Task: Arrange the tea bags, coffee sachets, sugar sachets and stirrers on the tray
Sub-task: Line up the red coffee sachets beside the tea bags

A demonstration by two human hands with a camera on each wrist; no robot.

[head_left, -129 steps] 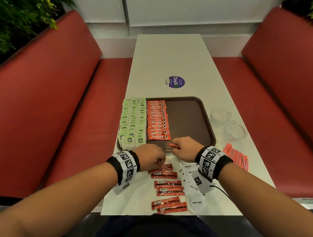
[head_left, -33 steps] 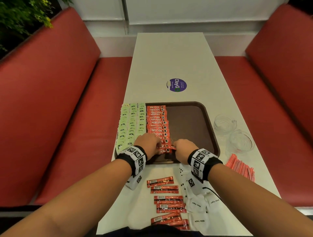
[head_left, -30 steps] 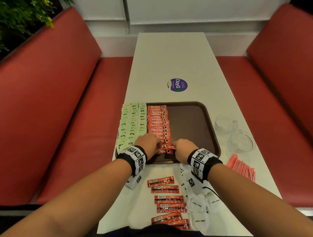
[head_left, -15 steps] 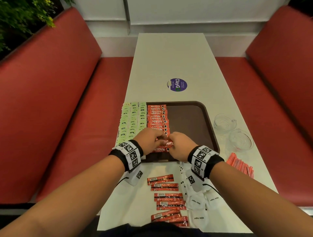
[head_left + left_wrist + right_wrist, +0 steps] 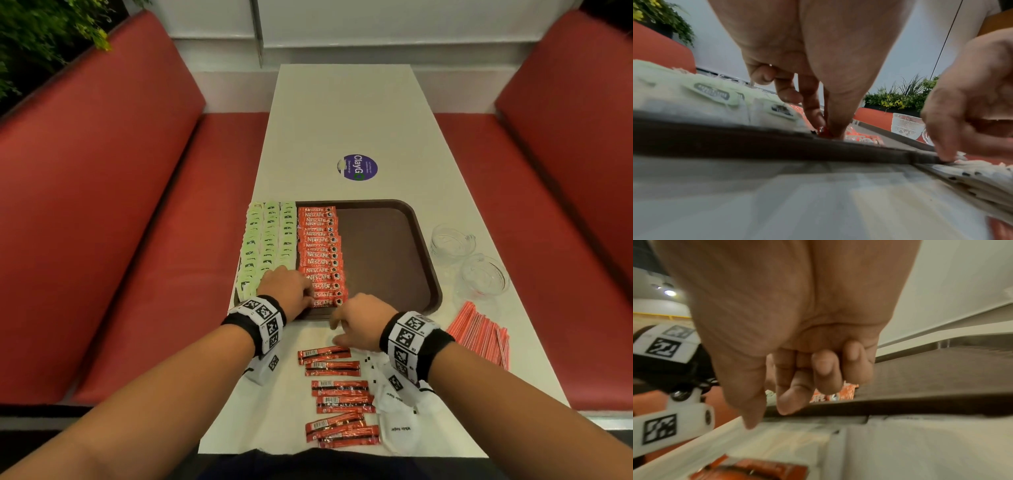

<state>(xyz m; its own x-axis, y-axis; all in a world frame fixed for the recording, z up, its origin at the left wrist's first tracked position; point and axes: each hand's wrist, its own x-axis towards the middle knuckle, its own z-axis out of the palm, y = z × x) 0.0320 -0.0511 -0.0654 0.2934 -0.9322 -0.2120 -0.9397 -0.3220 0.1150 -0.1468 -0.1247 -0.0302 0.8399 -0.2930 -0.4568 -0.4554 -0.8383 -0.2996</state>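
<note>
A brown tray [image 5: 387,260] holds three columns of green tea bags [image 5: 270,240] on its left and one column of red coffee sachets [image 5: 320,246] beside them. My left hand [image 5: 310,294] is at the near end of that column. Its thumb and forefinger pinch the left end of the nearest coffee sachet [image 5: 824,131]. My right hand [image 5: 342,329] hovers over the table just in front of the tray, fingers loosely curled and holding nothing. Several loose coffee sachets [image 5: 337,387] lie near me, with white sugar sachets [image 5: 399,428] to their right.
A bundle of red stirrers [image 5: 479,339] lies right of the tray. Two glass bowls [image 5: 452,240] [image 5: 484,277] stand at the table's right edge. A purple sticker [image 5: 358,168] is beyond the tray. The tray's right half is bare. Red benches flank the table.
The sachet held by both hands now lies at the near end of the column. My right hand let go and drew back to the table; my left hand stays on the sachet.
</note>
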